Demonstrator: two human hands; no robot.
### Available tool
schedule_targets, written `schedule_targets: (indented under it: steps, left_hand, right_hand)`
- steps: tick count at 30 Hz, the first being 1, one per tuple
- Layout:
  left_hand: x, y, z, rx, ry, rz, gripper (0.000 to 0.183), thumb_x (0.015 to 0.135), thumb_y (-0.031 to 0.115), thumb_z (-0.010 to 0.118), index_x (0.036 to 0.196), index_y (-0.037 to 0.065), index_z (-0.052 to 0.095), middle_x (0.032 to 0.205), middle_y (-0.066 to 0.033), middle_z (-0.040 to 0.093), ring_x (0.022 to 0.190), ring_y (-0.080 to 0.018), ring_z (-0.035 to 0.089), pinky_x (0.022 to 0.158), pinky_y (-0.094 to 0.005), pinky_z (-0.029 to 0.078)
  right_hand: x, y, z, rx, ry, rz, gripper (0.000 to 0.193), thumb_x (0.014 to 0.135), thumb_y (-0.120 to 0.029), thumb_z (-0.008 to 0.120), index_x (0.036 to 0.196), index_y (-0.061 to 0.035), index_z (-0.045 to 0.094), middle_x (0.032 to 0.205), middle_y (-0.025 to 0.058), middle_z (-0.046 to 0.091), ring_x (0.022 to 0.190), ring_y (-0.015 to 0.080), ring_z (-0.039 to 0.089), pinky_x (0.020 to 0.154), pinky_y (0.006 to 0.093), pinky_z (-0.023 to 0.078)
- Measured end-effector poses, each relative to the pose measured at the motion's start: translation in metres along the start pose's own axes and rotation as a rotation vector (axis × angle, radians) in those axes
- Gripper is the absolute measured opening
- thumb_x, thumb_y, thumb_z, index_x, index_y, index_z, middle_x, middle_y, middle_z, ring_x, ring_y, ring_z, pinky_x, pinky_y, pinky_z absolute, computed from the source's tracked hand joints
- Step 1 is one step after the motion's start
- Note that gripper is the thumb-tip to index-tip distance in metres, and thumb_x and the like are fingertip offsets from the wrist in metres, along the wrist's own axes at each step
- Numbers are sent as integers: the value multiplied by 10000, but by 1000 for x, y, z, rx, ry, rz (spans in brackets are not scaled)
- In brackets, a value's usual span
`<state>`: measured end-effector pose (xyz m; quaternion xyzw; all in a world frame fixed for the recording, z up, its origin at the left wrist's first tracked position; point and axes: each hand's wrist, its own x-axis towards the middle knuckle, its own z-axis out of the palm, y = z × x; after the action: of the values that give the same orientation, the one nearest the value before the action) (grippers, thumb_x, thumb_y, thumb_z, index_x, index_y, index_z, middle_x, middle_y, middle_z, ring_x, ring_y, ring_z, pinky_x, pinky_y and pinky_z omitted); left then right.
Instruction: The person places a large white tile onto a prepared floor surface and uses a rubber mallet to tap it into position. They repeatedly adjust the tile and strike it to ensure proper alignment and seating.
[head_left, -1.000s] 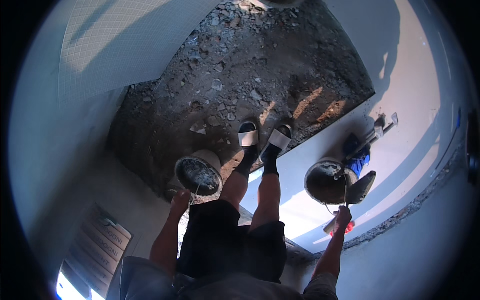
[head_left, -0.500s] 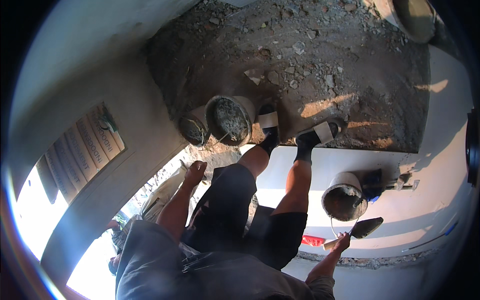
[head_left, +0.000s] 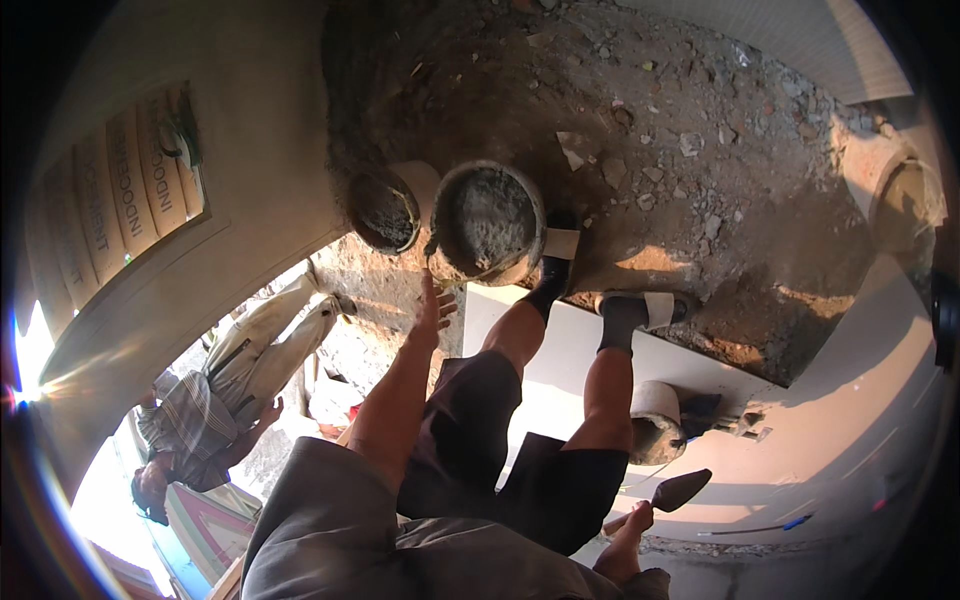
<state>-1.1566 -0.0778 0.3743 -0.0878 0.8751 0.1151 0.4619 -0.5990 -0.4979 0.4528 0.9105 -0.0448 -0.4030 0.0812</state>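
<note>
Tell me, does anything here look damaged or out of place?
Broken, pale angular shards litter the rough brown dirt floor, looking messy beside the smooth pale surface. Nothing odd stands out about the dark pointed metal trowel in the right hand.

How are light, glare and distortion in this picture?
Head view: glare flares at the left edge. Head view: sun patches and shadows cross the pale surface; the trowel looks dark. Head view: the left wall looks bent near the dark rim.
</note>
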Motion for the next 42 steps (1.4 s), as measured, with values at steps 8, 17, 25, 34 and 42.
schedule_targets:
  steps: [8,17,25,34,42]
  left_hand:
    - [-8,23,62,-1046,-139,50,314,1024,360,416,1032,57,499,937,-141,628,863,-281,635,802,-457,523]
    - [-31,21,45,-1242,-128,-172,335,988,410,485,800,136,453,600,10,393,487,-129,366,481,-299,353]
    - [-73,-16,-124,-1105,-20,-178,445,970,474,478,637,204,361,501,77,234,419,-95,195,456,-283,241]
    - [-75,-87,-244,-909,313,-278,390,952,466,515,701,178,433,518,82,275,417,-81,249,434,-270,267]
    - [114,-181,-241,-793,426,-212,394,936,512,556,773,162,481,584,70,311,469,-71,286,451,-252,244]
  right_hand:
    - [-41,-102,-102,-1393,1,-739,188,806,-251,678,758,-71,701,741,100,701,665,241,690,578,330,544]
    - [-56,-345,-108,-460,-217,-636,211,861,-211,573,733,-44,590,625,43,558,593,144,572,552,300,455]
    - [-103,-422,-147,-534,-175,-696,112,804,-89,612,724,-42,550,654,48,575,573,154,576,522,287,482]
    - [-96,-433,-166,-1207,-42,-704,235,840,-249,518,735,-78,643,727,106,653,699,266,664,683,429,527]
    - [-118,-451,-154,-1578,67,-689,186,845,-219,562,875,-78,678,776,99,680,779,249,689,726,401,544]
